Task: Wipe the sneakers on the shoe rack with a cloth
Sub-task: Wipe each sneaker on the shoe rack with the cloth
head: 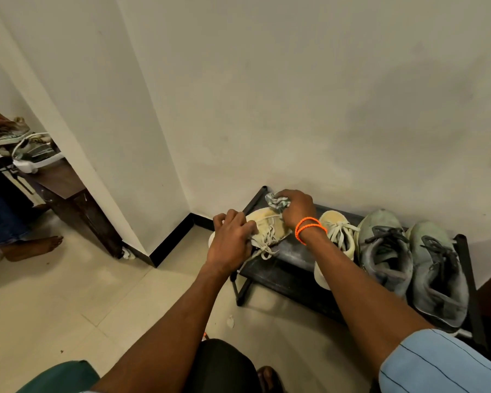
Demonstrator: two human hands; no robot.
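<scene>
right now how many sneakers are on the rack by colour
cream sneakers: 2, one steadied by the left hand, one upright
grey-green sneakers: 2
total: 4

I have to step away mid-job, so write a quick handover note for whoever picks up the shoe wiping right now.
Left hand grips the turned cream sneaker at its laces, steadying it on the black shoe rack.
Right hand holds the bunched cloth against that sneaker's toe end.
Its mate, the second cream sneaker, and the two grey sneakers stand to the right on the rack, the grey pair visibly dusty.
Done: nothing clearly finished.
Left: finish this sneaker, then the other three.
</scene>
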